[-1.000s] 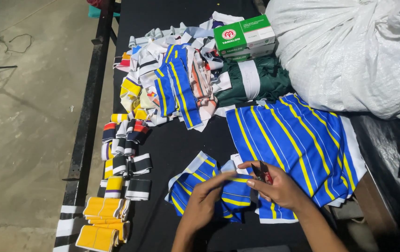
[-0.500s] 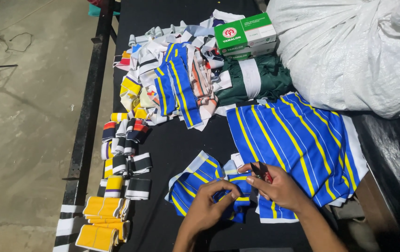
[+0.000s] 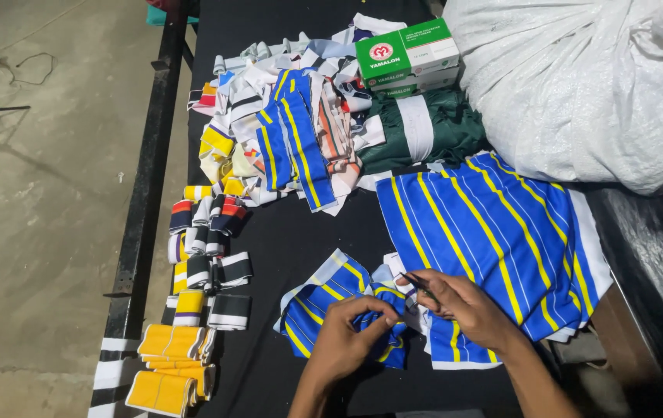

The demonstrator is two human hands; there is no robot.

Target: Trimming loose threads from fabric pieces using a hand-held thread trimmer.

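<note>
- As the person leaned over the black surface [image 3: 285,232], both hands were at its near edge, close together over a small blue-and-yellow striped piece [image 3: 323,298].
- Left hand [image 3: 351,337]: its grip was pinched on a fold of the striped piece, with the fingers curled down onto the cloth.
- Right hand [image 3: 463,306]: its grip was closed round a small dark tool [image 3: 416,282], thin and pointed. The tip was aimed at the fold in the left hand. I could not tell whether it was a snip or a pick.
- Judged step: fine work on one edge or seam of the striped piece, with the tool tip at the cloth.
- Judged requirement: the fold must be kept taut and the left fingertips kept clear of the tip.
- A large striped panel [image 3: 494,232] lay flat just beside the right hand, toward the right edge, and the right wrist rested over its near corner.
- A heap of mixed offcuts [image 3: 285,131] sat toward the far edge, with folded green cloth [image 3: 424,128] and a green-and-white box [image 3: 407,53] beside it.
- A bulky white sack [image 3: 579,77] occupied the far right corner.
- Folded banded cuffs [image 3: 207,271] and yellow ones [image 3: 169,364] lined the left edge.
</note>
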